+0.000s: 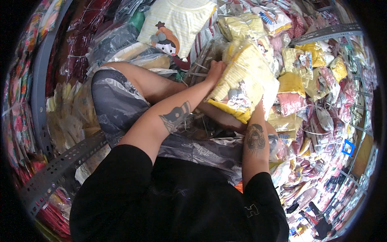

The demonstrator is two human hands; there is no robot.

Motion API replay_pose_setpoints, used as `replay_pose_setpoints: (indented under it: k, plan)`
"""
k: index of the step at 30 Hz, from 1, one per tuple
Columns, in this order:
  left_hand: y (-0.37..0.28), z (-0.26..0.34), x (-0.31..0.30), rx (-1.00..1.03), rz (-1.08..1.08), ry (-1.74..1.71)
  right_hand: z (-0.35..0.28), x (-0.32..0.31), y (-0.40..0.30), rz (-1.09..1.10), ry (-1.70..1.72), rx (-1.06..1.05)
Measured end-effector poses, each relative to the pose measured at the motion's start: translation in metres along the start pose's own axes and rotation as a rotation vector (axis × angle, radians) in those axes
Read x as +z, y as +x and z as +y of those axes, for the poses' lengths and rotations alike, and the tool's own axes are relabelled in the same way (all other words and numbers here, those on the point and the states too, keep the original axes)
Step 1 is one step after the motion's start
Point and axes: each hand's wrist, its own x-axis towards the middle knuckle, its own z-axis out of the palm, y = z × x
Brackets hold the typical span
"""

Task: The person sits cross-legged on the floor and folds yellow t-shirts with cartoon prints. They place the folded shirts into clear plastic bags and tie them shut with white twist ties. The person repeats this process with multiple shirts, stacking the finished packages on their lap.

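Observation:
A clear plastic bag of folded yellow striped garments (242, 78) with a printed cartoon figure is held up over my crossed legs. My left hand (216, 72) grips its left edge, with the fingers curled in. My right hand is hidden behind the bag's lower right part; only the forearm shows below it, so its fingers cannot be seen. Beyond the bag, to the upper left, a pale striped shirt (178, 27) with a cartoon face in an orange hat lies spread out. More bagged yellow clothes (242, 25) lie just past the held bag.
Bagged yellow and pink garments (291, 90) are heaped along my right side. A perforated metal shelf beam (63, 163) runs at the lower left, beside a grey upright post (42, 78). Another perforated beam (326, 33) crosses the upper right. Dark grey bagged clothes (112, 42) lie beyond my left knee.

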Motion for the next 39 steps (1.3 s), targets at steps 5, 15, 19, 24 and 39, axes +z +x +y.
replay_pose_setpoints:
  k: [5,15,19,24,39]
  plan:
    - [-0.021,0.107,-0.069,-0.292,-0.706,-1.576,-0.077,0.010,-0.030,-0.122,-0.066,-0.028]
    - [-0.065,0.206,-0.156,0.086,-0.591,-0.598,-0.163,0.005,-0.077,-0.154,-0.577,-0.120]
    - [-0.087,0.171,-0.155,-0.131,-0.561,-0.957,-0.172,0.033,-0.136,-0.278,-0.634,0.067]
    - [-0.108,0.128,-0.139,-0.697,-0.416,-0.868,-0.134,0.020,-0.165,-0.208,-0.237,0.207]
    - [-0.059,0.089,-0.107,-0.641,0.158,-1.141,-0.066,0.038,-0.061,-0.052,0.236,0.061]
